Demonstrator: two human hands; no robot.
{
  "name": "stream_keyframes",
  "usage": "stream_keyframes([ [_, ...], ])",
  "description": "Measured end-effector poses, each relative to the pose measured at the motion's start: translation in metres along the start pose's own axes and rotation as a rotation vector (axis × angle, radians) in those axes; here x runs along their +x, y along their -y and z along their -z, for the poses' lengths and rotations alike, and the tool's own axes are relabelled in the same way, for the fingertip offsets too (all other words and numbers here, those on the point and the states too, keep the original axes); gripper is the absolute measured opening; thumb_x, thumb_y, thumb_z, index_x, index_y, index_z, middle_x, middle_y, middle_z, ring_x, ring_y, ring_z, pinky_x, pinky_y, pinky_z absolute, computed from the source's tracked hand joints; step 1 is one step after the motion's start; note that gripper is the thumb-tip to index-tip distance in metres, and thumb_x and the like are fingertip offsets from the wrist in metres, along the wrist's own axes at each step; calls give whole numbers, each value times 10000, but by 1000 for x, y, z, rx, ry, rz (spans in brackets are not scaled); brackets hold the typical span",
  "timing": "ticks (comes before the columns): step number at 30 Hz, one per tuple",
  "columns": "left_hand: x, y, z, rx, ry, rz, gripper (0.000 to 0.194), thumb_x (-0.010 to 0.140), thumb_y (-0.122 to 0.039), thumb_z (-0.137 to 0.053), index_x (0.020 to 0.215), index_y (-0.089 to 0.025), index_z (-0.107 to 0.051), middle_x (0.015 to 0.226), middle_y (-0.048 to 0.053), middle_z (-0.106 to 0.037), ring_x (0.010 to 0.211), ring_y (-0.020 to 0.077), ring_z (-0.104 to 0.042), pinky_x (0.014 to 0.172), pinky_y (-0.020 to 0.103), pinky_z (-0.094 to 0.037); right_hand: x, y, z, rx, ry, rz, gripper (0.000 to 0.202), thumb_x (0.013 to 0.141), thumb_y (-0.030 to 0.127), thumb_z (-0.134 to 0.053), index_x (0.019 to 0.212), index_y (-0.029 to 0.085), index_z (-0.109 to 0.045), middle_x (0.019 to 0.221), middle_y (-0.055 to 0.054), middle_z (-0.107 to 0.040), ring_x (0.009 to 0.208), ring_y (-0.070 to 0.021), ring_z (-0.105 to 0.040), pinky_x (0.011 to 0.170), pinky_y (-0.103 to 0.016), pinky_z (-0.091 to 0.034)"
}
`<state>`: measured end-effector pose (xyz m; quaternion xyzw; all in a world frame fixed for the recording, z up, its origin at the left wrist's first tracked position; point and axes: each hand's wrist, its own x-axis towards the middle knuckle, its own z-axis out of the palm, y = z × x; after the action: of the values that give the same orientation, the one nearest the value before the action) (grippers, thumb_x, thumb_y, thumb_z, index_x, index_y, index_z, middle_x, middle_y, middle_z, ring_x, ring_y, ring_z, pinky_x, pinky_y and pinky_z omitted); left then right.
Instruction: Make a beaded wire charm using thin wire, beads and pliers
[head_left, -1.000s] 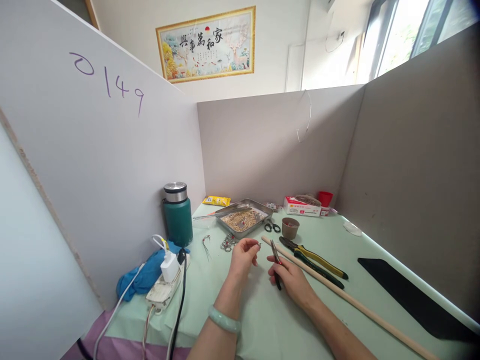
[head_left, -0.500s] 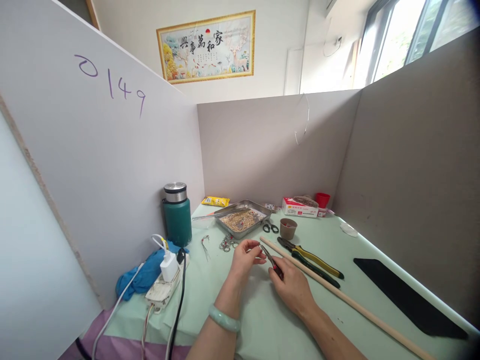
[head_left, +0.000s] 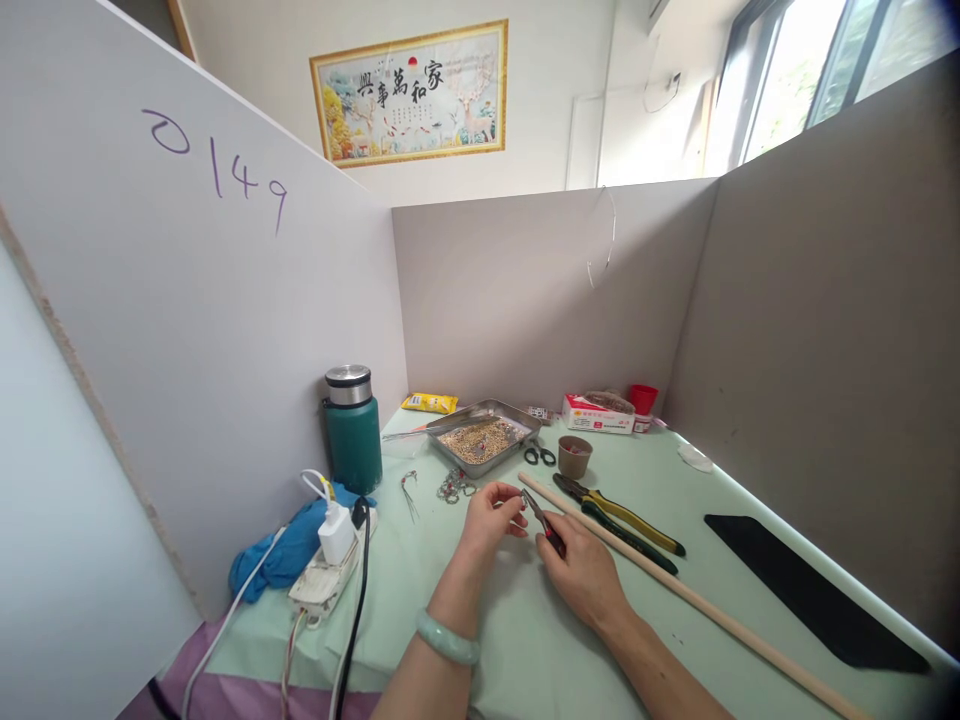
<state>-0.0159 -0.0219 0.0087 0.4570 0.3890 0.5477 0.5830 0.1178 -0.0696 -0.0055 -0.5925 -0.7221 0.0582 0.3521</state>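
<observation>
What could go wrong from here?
The small tool in the right hand has its tips right by the fingers of the left hand; it might nip skin. The tiny piece pinched there could slip. The wooden rod, close by, might roll if bumped.

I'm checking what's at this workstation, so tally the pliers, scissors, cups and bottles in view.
Pliers: 2 (large pliers with yellow and green handles; small pliers in the right hand)
Scissors: 1
Cups: 2 (brown cup, red cup)
Bottle: 1
Total: 6
</observation>
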Motion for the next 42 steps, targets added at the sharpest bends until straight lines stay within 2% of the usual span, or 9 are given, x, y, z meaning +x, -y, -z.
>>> stream_keyframes([
  [13,-1,0,0,17,50,47,228,609,-298,-637,741,-122,-577,598,-7,-547,385,78,-474,373,223,-398,1,-6,-1,-41,-9,11,260,803,263,-380,964,221,-579,783,-19,-589,738,-177,-556,642,-258,-385],
  [17,-1,1,2,-1,55,57,225,601,-297,-646,727,-124,-578,574,-21,-530,394,77,-476,389,224,-409,1,-10,-2,-122,-38,61,256,799,240,-400,985,215,-573,787,-25,-574,738,-175,-544,647,-261,-386],
  [23,1,3,5,-45,55,80,218,580,-270,-658,716,-115,-587,508,-36,-506,371,72,-444,379,218,-370,1,-15,-6,-325,-144,161,300,792,220,-444,1070,209,-558,858,-54,-573,868,-214,-524,722,-298,-377],
  [30,-2,0,7,-118,84,118,166,579,-203,-663,692,-98,-600,510,-17,-519,387,72,-448,385,211,-349,-1,-12,-4,-385,-149,185,311,783,193,-444,1075,213,-549,847,-57,-571,858,-220,-520,717,-312,-370],
  [35,-2,0,8,-194,113,141,157,599,-176,-673,703,-89,-594,548,3,-530,426,68,-471,409,200,-370,0,-11,-4,-153,-88,86,245,765,220,-447,980,209,-566,873,-49,-571,846,-214,-527,684,-303,-385],
  [40,3,6,10,-256,18,116,224,605,-135,-679,795,-115,-563,674,27,-588,572,124,-592,581,275,-499,5,-12,0,256,-46,-70,235,755,269,-476,946,182,-582,862,-39,-581,785,-188,-534,695,-296,-398],
  [42,4,7,11,-264,-16,103,222,607,-124,-680,787,-115,-551,707,48,-606,633,156,-622,631,300,-511,5,-9,3,475,45,-123,259,769,329,-479,954,182,-586,779,-20,-578,686,-165,-528,626,-282,-402],
])
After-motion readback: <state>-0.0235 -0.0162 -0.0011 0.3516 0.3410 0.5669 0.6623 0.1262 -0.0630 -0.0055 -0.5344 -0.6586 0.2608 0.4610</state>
